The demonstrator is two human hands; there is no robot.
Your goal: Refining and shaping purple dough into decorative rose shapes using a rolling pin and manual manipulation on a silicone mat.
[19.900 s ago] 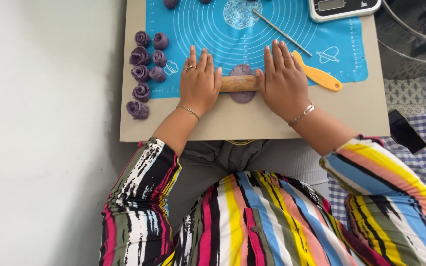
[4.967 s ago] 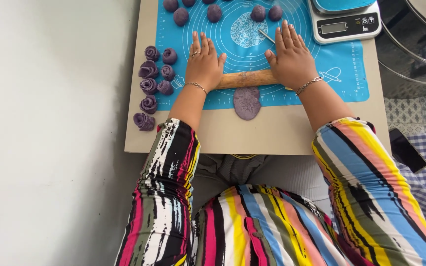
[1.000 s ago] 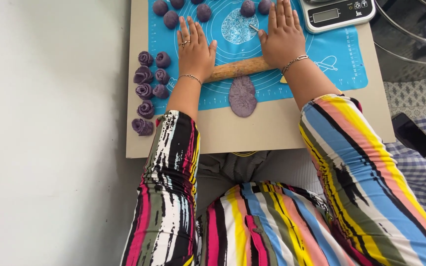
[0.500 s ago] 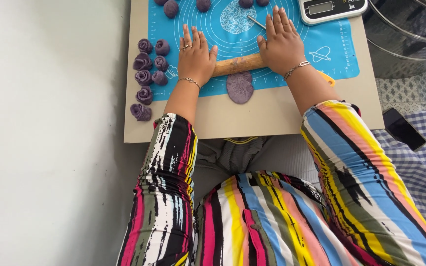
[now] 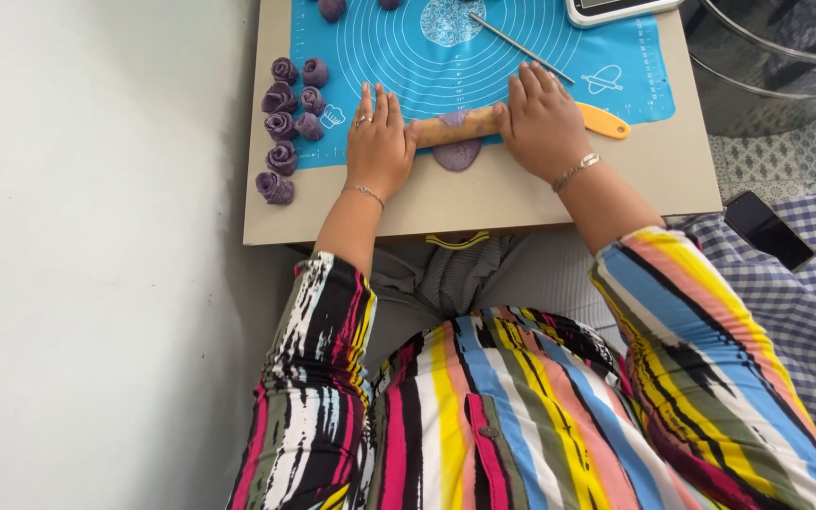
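Both hands lie flat, fingers spread, on a wooden rolling pin [image 5: 455,125]: the left hand [image 5: 380,142] on its left end, the right hand [image 5: 542,121] on its right end. Under the pin, a purple dough piece [image 5: 456,154] sits at the near edge of the blue mat [image 5: 408,57], just short of the bare strip of desk [image 5: 484,198]. Purple dough rolls [image 5: 287,123] crowd the mat's left edge. An orange scraper [image 5: 603,120] lies touching the right hand, a metal stick [image 5: 521,36] beyond it
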